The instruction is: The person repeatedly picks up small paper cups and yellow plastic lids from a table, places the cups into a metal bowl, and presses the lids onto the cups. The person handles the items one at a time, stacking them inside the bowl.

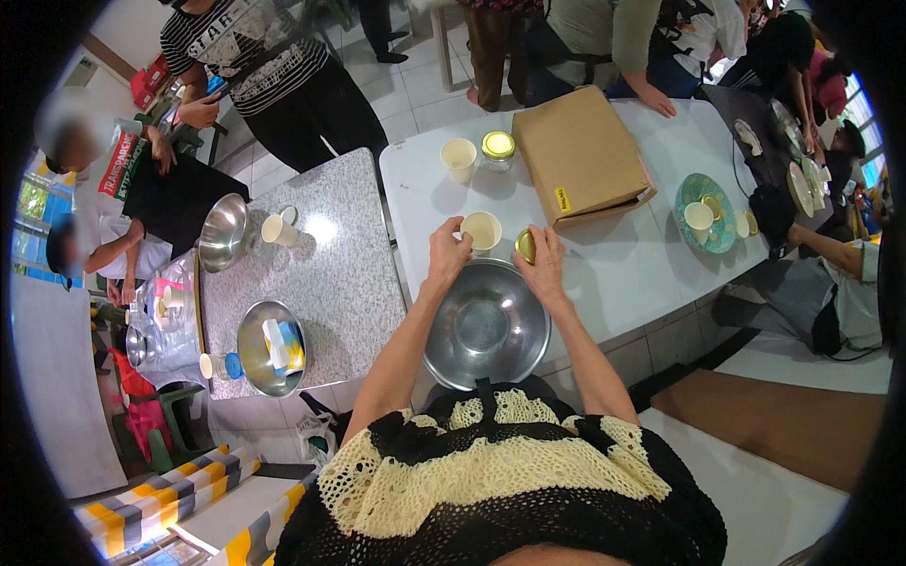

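Hands up front: left (448,253) curled at a cream paper cup's (482,230) left side, firmness of grip unclear; right (542,271) holding a gold lid (526,246). The upright cup sits between them, left hand nearer, just beyond the steel bowl (487,325)!

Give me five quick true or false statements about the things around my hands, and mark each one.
1. The left hand is at a paper cup. True.
2. The right hand is on a spoon. False: it is on a gold lid.
3. A metal bowl sits between the forearms. True.
4. The cardboard box stands left of the glass jar. False: the box is right of the jar.
5. The green plate holds a small cup. True.
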### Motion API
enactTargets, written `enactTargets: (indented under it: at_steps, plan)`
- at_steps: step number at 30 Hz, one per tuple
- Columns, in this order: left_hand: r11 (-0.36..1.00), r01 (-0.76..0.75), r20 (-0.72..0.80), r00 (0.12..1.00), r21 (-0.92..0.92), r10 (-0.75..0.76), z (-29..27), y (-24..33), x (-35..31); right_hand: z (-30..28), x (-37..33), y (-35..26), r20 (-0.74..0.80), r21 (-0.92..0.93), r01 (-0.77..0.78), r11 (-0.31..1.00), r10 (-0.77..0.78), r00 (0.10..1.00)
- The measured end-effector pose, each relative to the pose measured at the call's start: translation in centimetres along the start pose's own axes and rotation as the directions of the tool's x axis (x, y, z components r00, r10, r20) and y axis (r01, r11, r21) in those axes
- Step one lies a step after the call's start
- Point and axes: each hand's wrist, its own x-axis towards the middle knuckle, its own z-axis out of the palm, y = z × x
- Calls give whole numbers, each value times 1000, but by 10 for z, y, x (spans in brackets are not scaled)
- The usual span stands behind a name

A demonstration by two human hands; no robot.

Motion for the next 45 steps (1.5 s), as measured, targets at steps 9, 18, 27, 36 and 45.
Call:
enactTargets:
  at_steps: [9,18,27,36,45]
  plan:
    - [999,20,-20,1000,25,-20,0,-8,3,5,20,-8,101,97,84,992,-94,990]
    - [996,-2,10,1000,85,1,5,-13,-2,1,12,-1,37,21,64,998,-64,997]
    - [998,7,24,1000,68,-9,11,-9,-8,-6,1,-7,-1,-61,142,988,-143,990]
    - [994,97,-12,995,41,-97,8,-4,-20,-2,-9,-17,12,-236,274,932,-279,960]
    - [993,63,-24,998,100,-60,6,-7,-27,-2,-15,-21,119,-286,341,895,-320,940]
